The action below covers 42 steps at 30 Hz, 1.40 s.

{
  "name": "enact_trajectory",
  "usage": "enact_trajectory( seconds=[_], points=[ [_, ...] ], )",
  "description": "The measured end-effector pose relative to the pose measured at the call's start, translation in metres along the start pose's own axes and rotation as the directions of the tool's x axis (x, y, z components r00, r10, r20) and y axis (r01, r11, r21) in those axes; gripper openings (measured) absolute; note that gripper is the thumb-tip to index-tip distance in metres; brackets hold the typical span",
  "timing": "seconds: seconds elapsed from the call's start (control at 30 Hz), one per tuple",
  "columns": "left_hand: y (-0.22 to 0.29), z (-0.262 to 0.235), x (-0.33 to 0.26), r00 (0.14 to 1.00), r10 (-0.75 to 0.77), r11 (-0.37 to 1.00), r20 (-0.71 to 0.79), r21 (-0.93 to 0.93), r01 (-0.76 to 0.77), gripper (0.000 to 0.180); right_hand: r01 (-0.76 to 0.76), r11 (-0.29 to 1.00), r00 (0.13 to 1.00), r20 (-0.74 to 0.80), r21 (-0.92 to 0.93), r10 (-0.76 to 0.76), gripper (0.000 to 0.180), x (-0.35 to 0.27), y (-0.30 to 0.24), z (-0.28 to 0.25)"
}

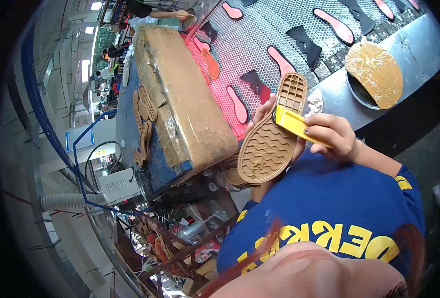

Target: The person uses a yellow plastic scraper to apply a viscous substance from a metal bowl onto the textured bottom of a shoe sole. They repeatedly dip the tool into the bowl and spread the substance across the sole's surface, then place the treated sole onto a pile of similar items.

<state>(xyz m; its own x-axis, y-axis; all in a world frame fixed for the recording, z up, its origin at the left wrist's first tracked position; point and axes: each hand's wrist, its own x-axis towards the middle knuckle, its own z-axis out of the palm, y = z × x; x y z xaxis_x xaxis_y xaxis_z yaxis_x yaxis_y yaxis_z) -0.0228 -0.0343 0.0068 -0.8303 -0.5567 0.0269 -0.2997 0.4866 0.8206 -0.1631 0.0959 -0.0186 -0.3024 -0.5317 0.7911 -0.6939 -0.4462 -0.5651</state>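
A tan rubber shoe sole (267, 151) is held up in front of my chest, its wavy and gridded tread facing up. My left hand (263, 110) is closed around it from behind; fingertips show at its left edge, and the rest of the hand is mostly hidden. In my right hand (336, 136) is a yellow-handled brush (299, 125), gripped between thumb and fingers. Its dark tip lies over the narrow middle of the sole, near the left edge; whether it touches there I cannot tell.
Ahead, a mesh conveyor (259, 32) carries pink insoles (237, 104) and black pieces (304, 45). On the metal ledge (418, 47) stands a bowl (363, 94), partly covered by a tan board (374, 72). Left are a cardboard-covered box (195, 107) and stacked soles (144, 129). Another person's hand (181, 14) works beyond.
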Motion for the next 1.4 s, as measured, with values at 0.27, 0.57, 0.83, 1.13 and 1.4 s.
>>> enact_trajectory(
  seconds=[0.27,0.57,0.83,1.13,1.4],
  points=[
    [-0.019,0.012,0.018,0.991,-0.119,0.070,-0.061,-0.996,-0.053,0.046,0.049,0.998,0.999,-0.020,0.037,-0.048,0.035,0.007,0.001,0.014],
    [-0.013,0.015,0.028,0.924,-0.383,0.236,0.003,-0.967,0.101,0.053,0.051,0.999,0.998,-0.039,0.019,-0.050,0.034,0.008,-0.003,0.018],
    [-0.023,0.025,0.026,0.971,-0.237,0.178,0.038,-0.981,0.082,0.048,0.107,0.983,0.994,0.008,0.149,-0.110,0.033,0.008,-0.005,0.026],
    [-0.045,0.032,0.027,0.998,-0.043,0.504,0.037,-0.862,0.053,0.051,0.077,0.983,0.996,0.020,0.165,-0.081,0.032,0.014,0.003,0.025],
    [-0.052,0.042,0.035,0.987,-0.129,0.234,0.094,-0.964,0.122,0.043,0.111,0.960,0.988,0.078,0.259,-0.135,0.033,0.019,0.002,0.022]
  ],
)
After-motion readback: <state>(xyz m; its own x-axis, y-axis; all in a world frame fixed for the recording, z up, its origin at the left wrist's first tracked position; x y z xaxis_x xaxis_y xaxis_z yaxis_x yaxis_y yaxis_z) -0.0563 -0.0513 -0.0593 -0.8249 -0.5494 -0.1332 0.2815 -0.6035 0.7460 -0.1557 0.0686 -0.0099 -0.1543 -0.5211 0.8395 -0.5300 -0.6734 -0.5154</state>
